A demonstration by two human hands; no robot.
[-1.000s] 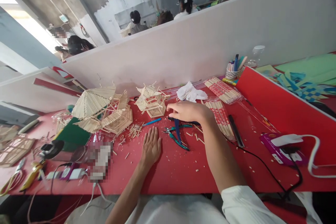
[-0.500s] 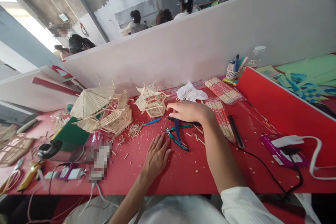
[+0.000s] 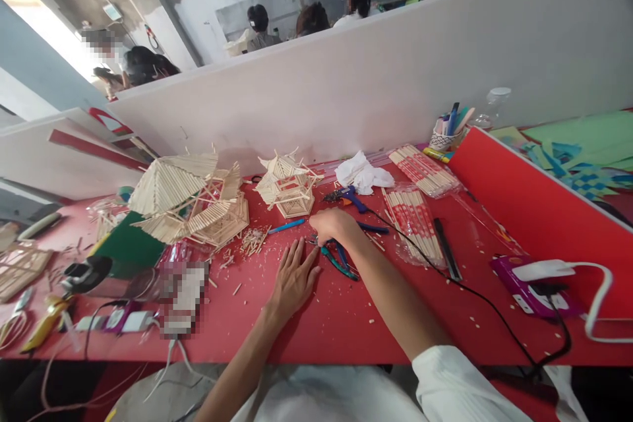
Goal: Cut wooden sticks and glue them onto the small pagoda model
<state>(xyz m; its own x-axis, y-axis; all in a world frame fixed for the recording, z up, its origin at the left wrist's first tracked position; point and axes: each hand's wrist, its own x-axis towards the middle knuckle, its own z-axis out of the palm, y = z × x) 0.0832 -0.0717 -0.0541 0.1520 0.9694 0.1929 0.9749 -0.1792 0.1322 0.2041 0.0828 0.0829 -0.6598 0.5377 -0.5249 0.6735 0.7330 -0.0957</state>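
Observation:
My left hand [image 3: 293, 278] lies flat on the red table, fingers spread and holding nothing. Just beyond its fingertips, my right hand [image 3: 334, 224] reaches down with its fingers curled together; whatever is between them is hidden. Under that hand are pliers with green handles [image 3: 341, 266], partly covered. Another tool's dark blue handle [image 3: 373, 228] sticks out past the wrist. Behind the right hand lies a blue glue gun [image 3: 349, 196] with a black cord. A blue pen [image 3: 287, 226] rests beside a small pavilion model of wooden sticks [image 3: 287, 184].
A larger stick-built model [image 3: 173, 191] stands to the left, near a heap of stick offcuts [image 3: 254, 241]. Packs of wooden sticks [image 3: 414, 224], crumpled white tissue [image 3: 363, 173] and a purple power strip [image 3: 529, 290] lie rightward. A white partition [image 3: 346, 92] borders the back.
My right hand has moved down and left, from above the blue glue gun to the pliers, uncovering the glue gun. My left hand stays flat on the table.

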